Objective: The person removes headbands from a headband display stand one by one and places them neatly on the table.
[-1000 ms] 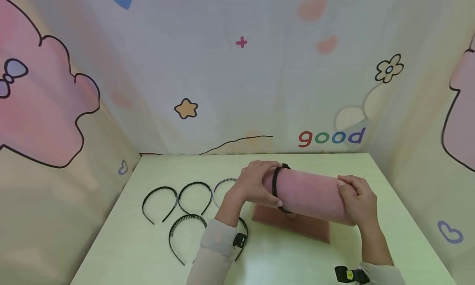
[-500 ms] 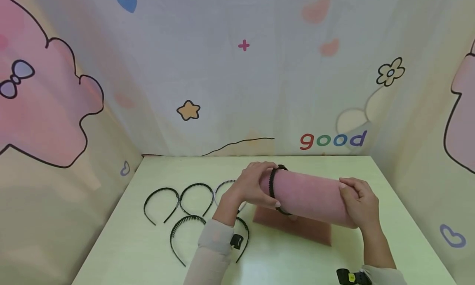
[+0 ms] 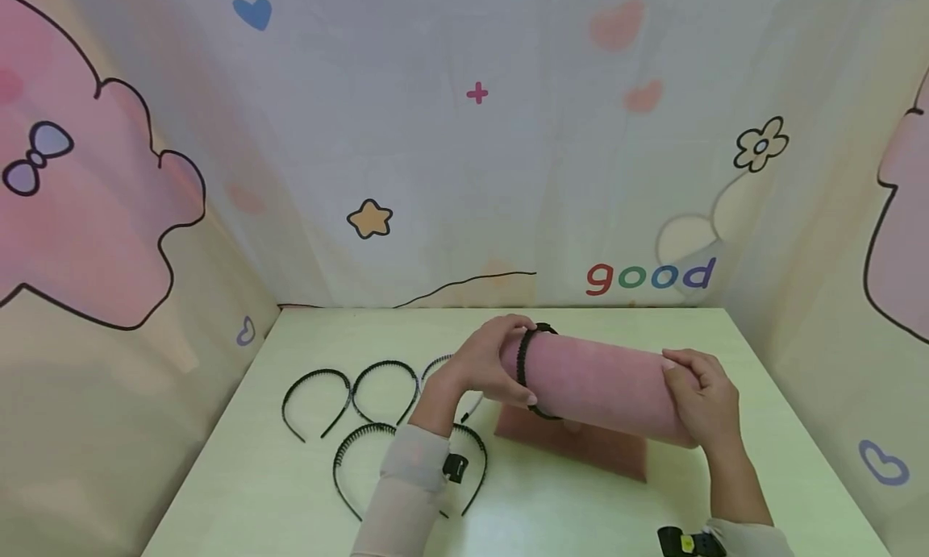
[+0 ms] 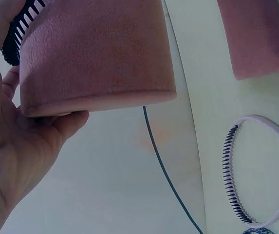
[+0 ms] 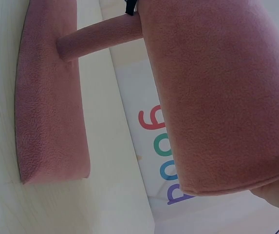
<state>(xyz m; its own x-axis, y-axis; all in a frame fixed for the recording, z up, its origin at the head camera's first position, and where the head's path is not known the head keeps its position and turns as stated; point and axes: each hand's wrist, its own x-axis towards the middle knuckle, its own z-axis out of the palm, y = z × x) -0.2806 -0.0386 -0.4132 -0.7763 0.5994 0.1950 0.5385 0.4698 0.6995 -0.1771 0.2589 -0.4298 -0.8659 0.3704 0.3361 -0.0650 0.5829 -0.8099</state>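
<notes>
A pink plush headband stand has a thick horizontal roll (image 3: 602,384) above a flat base (image 3: 581,452); a short post (image 5: 100,35) joins them in the right wrist view. Over the roll's left end sits a black toothed headband (image 3: 522,362), its comb teeth against the fabric. My left hand (image 3: 482,362) holds this headband, fingers on the far side and thumb on the near side. In the left wrist view, the headband (image 4: 18,31) lies partly behind those fingers. My right hand (image 3: 710,397) grips the roll's right end.
Several more headbands lie on the table to the left: two black ones (image 3: 315,371) (image 3: 386,363) and a pale one with dark tips (image 4: 256,117) behind, black ones (image 3: 337,464) (image 3: 485,460) in front, partly under my left forearm. A printed curtain (image 3: 435,138) encloses the table.
My left hand has slid the black headband a little leftward along the roll, toward its left end. The right hand keeps its grip on the other end.
</notes>
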